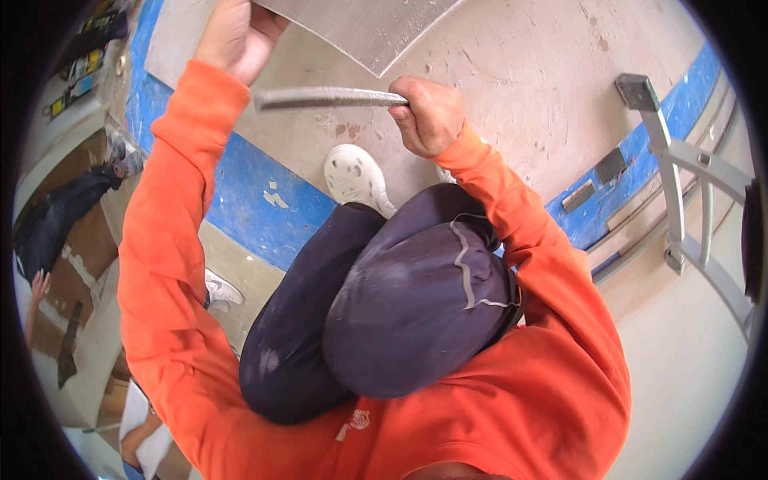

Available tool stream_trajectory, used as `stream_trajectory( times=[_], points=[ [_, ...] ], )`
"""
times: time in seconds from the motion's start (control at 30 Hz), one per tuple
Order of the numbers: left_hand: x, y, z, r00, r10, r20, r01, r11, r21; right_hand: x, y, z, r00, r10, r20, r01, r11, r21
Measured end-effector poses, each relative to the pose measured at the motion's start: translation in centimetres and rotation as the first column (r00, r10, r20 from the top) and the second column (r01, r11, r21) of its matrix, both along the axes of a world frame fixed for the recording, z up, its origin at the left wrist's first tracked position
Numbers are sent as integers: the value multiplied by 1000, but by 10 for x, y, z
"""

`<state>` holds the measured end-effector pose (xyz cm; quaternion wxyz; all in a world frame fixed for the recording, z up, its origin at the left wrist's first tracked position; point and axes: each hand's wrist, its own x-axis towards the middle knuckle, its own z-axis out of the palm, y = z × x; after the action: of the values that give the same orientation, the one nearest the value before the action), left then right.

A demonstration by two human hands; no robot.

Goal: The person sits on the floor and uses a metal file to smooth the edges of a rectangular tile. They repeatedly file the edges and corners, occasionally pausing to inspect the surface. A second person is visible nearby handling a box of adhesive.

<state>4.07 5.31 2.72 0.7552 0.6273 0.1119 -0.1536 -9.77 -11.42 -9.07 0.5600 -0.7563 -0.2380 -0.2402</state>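
A flat grey board (370,30) with straight edges and a brushed, metallic look reaches in from the top edge. My left hand (240,40) is at its left corner, palm turned up and fingers partly hidden under it. The closed fingers of my right hand (426,114) hold one end of a long, flat grey tool (328,98), which looks like a trowel seen edge-on. This tool points left, below the board's near corner and apart from it. Its edge looks coated with pale residue.
I crouch over a beige surface (520,96) with a blue border (268,196) and scattered crumbs. My white clog (354,174) stands on it. A grey metal ladder-like frame (676,160) rises at the right. Another person's dark-clothed leg (60,212) and hand (40,286) show at far left.
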Motion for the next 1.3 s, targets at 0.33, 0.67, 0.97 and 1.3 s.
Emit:
stream_trajectory(
  times=[0.33,0.67,0.97,1.3],
  points=[
    [-40,-65,-10,941,338,8,-330,921,-206,11,24,-16,997,-69,-46,73,994,81],
    [-41,-56,-21,902,432,-21,-420,863,-279,31,28,-15,996,-79,40,78,996,45],
    [-69,-82,-14,856,501,-126,-502,750,-430,-26,-26,29,912,253,-322,-264,964,10],
    [-92,-90,-16,831,504,-236,-519,547,-656,-31,-64,86,857,0,-516,-226,899,-376]
  ],
)
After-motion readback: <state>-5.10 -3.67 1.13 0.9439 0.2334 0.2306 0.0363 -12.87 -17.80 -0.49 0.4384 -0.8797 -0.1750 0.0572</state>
